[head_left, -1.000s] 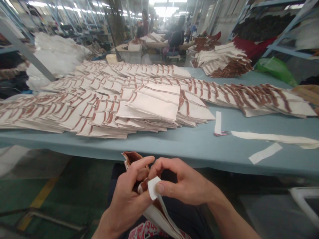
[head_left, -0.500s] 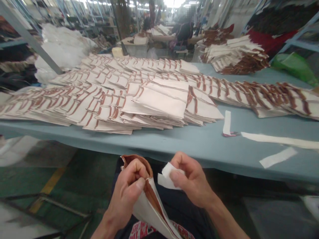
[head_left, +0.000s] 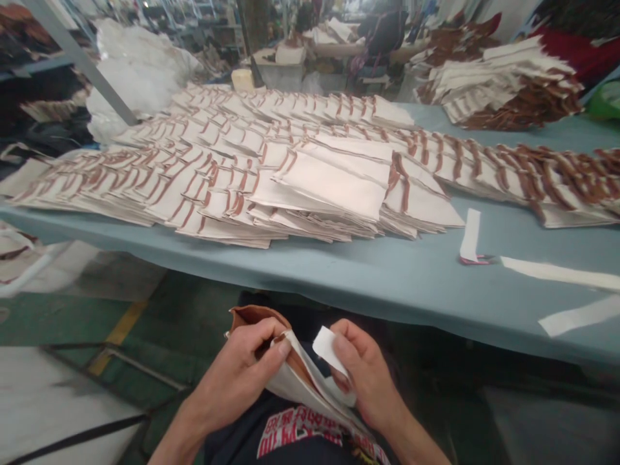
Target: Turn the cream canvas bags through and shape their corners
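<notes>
Between the thumb and fingers of my left hand [head_left: 252,361] is pinched the upper edge of a cream fabric pouch [head_left: 303,371] with a brown lining. Its mouth gapes open, and its lower part hangs over my lap. To the right of it, my right hand [head_left: 363,368] grips a small white strip [head_left: 328,349], one end of which stands up above the thumb. That hand is close beside the pouch; whether its lower fingers touch the fabric I cannot tell.
Rows of overlapping cream pieces with brown edges [head_left: 334,177] cover much of the blue-covered table [head_left: 310,271]. White strips [head_left: 562,271] and a small dark pink-edged tool [head_left: 477,259] lie at the right. Behind stands a cream-and-brown pile [head_left: 504,84]. A metal post [head_left: 87,64] rises at left.
My view has shifted, so the table's things appear further right and higher. My right hand has turned, and the white strip's end now points upward. Both hands keep their hold.
</notes>
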Action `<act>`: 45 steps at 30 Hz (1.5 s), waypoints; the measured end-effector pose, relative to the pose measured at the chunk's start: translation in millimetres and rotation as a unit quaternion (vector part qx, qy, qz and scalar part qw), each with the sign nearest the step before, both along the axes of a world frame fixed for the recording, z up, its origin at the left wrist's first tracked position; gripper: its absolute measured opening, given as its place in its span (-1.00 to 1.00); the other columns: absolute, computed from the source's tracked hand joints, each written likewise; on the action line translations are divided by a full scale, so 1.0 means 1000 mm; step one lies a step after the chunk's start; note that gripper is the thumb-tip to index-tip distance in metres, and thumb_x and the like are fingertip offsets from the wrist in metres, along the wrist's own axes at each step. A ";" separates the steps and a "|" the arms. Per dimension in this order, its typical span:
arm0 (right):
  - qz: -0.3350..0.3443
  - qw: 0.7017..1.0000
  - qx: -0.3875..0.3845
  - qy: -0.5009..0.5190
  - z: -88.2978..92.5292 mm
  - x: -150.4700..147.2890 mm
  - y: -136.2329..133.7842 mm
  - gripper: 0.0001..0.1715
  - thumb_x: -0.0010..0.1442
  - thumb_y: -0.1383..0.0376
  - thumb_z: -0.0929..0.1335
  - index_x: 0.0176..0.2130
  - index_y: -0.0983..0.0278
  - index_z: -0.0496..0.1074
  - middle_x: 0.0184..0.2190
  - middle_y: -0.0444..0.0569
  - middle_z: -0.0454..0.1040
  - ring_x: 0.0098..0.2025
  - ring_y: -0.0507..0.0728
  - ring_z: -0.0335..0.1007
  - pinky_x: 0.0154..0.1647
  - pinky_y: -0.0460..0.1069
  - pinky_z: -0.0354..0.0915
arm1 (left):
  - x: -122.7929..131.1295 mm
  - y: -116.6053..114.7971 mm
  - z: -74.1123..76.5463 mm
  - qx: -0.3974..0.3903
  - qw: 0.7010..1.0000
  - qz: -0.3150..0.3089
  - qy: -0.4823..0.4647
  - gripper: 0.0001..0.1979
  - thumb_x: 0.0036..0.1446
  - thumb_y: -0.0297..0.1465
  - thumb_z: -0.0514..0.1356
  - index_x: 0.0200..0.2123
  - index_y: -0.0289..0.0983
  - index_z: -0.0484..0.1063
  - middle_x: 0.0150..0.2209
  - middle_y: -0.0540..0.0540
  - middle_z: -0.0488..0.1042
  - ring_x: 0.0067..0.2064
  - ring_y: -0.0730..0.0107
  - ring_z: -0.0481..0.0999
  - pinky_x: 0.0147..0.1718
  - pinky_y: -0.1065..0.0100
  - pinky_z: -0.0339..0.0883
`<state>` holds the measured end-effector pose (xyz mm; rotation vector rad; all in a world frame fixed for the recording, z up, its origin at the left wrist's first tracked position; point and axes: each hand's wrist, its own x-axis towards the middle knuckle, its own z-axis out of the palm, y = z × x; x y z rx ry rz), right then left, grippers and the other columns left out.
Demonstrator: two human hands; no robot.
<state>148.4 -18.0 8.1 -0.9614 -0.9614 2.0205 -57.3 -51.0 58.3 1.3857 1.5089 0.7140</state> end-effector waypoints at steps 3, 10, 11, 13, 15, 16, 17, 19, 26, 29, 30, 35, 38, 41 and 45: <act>0.015 0.997 0.033 -0.063 0.040 0.010 0.001 -0.44 0.23 -0.14 0.47 -0.37 0.26 0.34 -0.60 -0.24 0.24 -0.59 -0.07 -0.03 -0.58 -0.15 -0.07 | 0.001 0.005 0.005 0.013 1.000 0.009 -0.020 -0.69 0.37 -0.26 0.13 -0.36 -0.29 0.50 -0.35 -0.04 0.53 -0.30 0.35 0.45 -0.29 0.41 0.25; 0.101 0.960 0.199 -0.170 0.085 0.006 -0.001 -0.58 0.30 0.00 0.42 -0.42 0.24 0.39 -0.52 -0.16 0.34 -0.50 0.01 0.19 -0.48 -0.10 0.12 | 0.013 0.011 0.013 0.062 0.986 0.082 -0.131 -0.75 0.24 -0.32 0.30 -0.47 -0.30 0.48 -0.42 0.02 0.43 -0.41 0.47 0.35 -0.41 0.49 0.22; 0.088 0.941 0.251 -0.208 0.085 0.004 0.001 -0.66 0.31 0.11 0.40 -0.43 0.24 0.39 -0.52 -0.17 0.35 -0.49 0.00 0.20 -0.47 -0.10 0.12 | 0.015 0.012 0.014 0.054 0.982 0.088 -0.158 -0.77 0.22 -0.32 0.32 -0.45 -0.31 0.50 -0.40 0.01 0.45 -0.40 0.47 0.36 -0.41 0.49 0.23; 0.067 0.914 0.310 -0.254 0.086 0.000 0.006 -0.74 0.32 0.22 0.36 -0.41 0.23 0.39 -0.54 -0.20 0.35 -0.52 -0.01 0.21 -0.49 -0.11 0.12 | 0.018 0.016 0.017 0.031 0.971 0.096 -0.215 -0.78 0.18 -0.30 0.37 -0.43 -0.32 0.54 -0.37 -0.02 0.49 -0.39 0.46 0.39 -0.41 0.50 0.26; 0.041 0.902 0.324 -0.282 0.088 0.000 0.010 -0.76 0.34 0.23 0.35 -0.38 0.22 0.43 -0.56 -0.21 0.37 -0.55 -0.01 0.21 -0.52 -0.11 0.11 | 0.020 0.019 0.018 0.006 0.960 0.095 -0.263 -0.74 0.14 -0.24 0.42 -0.41 -0.33 0.56 -0.38 -0.04 0.52 -0.39 0.45 0.41 -0.42 0.50 0.27; 0.030 0.897 0.326 -0.297 0.088 0.000 0.011 -0.77 0.34 0.23 0.35 -0.37 0.22 0.44 -0.57 -0.21 0.39 -0.57 -0.01 0.23 -0.54 -0.12 0.10 | 0.020 0.021 0.019 -0.004 0.955 0.094 -0.280 -0.71 0.13 -0.20 0.43 -0.41 -0.34 0.57 -0.40 -0.05 0.53 -0.41 0.46 0.40 -0.42 0.50 0.27; 0.019 0.891 0.331 -0.310 0.089 0.001 0.013 -0.78 0.34 0.23 0.35 -0.36 0.22 0.44 -0.57 -0.21 0.40 -0.57 -0.01 0.24 -0.56 -0.12 0.11 | 0.021 0.022 0.019 -0.013 0.952 0.095 -0.290 -0.67 0.13 -0.16 0.42 -0.40 -0.34 0.58 -0.42 -0.04 0.52 -0.43 0.47 0.38 -0.44 0.50 0.26; 0.005 0.880 0.341 -0.332 0.089 0.002 0.015 -0.78 0.32 0.22 0.38 -0.38 0.21 0.43 -0.58 -0.21 0.42 -0.58 -0.01 0.28 -0.57 -0.12 0.12 | 0.023 0.024 0.017 -0.017 0.950 0.097 -0.297 -0.61 0.16 -0.08 0.39 -0.39 -0.34 0.59 -0.49 0.00 0.47 -0.49 0.52 0.30 -0.49 0.51 0.20; 0.004 0.899 0.286 -0.330 0.079 -0.001 0.023 -0.71 0.26 0.14 0.40 -0.43 0.23 0.37 -0.59 -0.21 0.42 -0.57 -0.01 0.26 -0.57 -0.13 0.10 | 0.029 0.025 0.007 -0.010 0.950 0.103 -0.294 -0.55 0.21 -0.04 0.33 -0.42 -0.36 0.55 -0.58 0.09 0.24 -0.54 0.57 0.04 -0.58 0.50 -0.05; 0.014 0.917 0.256 -0.306 0.077 -0.001 0.025 -0.67 0.26 0.11 0.40 -0.43 0.24 0.36 -0.59 -0.21 0.39 -0.57 -0.02 0.21 -0.57 -0.12 0.07 | 0.030 0.024 0.004 -0.029 0.944 0.106 -0.311 -0.55 0.18 -0.03 0.34 -0.41 -0.36 0.53 -0.58 0.09 0.22 -0.55 0.57 0.02 -0.58 0.48 -0.11; 0.015 0.923 0.247 -0.295 0.076 -0.001 0.025 -0.66 0.27 0.10 0.41 -0.43 0.24 0.36 -0.59 -0.21 0.38 -0.57 -0.02 0.19 -0.57 -0.12 0.06 | 0.029 0.024 0.004 -0.034 0.942 0.105 -0.317 -0.54 0.17 -0.03 0.34 -0.42 -0.36 0.52 -0.58 0.10 0.20 -0.55 0.57 0.02 -0.58 0.47 -0.12; 0.024 0.954 0.190 -0.231 0.075 0.005 0.026 -0.57 0.25 0.00 0.43 -0.43 0.25 0.35 -0.58 -0.20 0.31 -0.56 -0.03 0.09 -0.58 -0.12 0.01 | 0.027 0.022 0.005 -0.046 0.937 0.095 -0.333 -0.54 0.14 -0.04 0.36 -0.47 -0.35 0.50 -0.60 0.13 0.12 -0.55 0.57 -0.05 -0.57 0.46 -0.17; 0.012 0.960 0.180 -0.213 0.075 0.009 0.026 -0.53 0.23 -0.02 0.45 -0.45 0.25 0.33 -0.59 -0.22 0.25 -0.57 -0.03 0.01 -0.59 -0.11 -0.05 | 0.026 0.022 0.004 -0.044 0.938 0.088 -0.333 -0.56 0.16 -0.05 0.35 -0.44 -0.36 0.56 -0.60 0.10 0.18 -0.53 0.55 0.01 -0.55 0.46 -0.11; 0.000 0.955 0.210 -0.212 0.079 0.011 0.026 -0.55 0.24 0.02 0.46 -0.46 0.25 0.34 -0.58 -0.22 0.24 -0.55 -0.02 0.03 -0.56 -0.10 -0.02 | 0.026 0.023 0.003 -0.044 0.941 0.088 -0.324 -0.59 0.19 -0.08 0.32 -0.42 -0.35 0.59 -0.57 0.06 0.29 -0.52 0.53 0.11 -0.52 0.46 0.00; -0.018 0.934 0.299 -0.196 0.088 0.012 0.023 -0.61 0.29 0.14 0.45 -0.48 0.24 0.35 -0.46 -0.15 0.37 -0.42 0.03 0.25 -0.41 -0.08 0.17 | 0.025 0.024 0.004 -0.015 0.954 0.089 -0.284 -0.64 0.24 -0.15 0.29 -0.40 -0.34 0.62 -0.54 0.03 0.37 -0.48 0.50 0.19 -0.48 0.47 0.08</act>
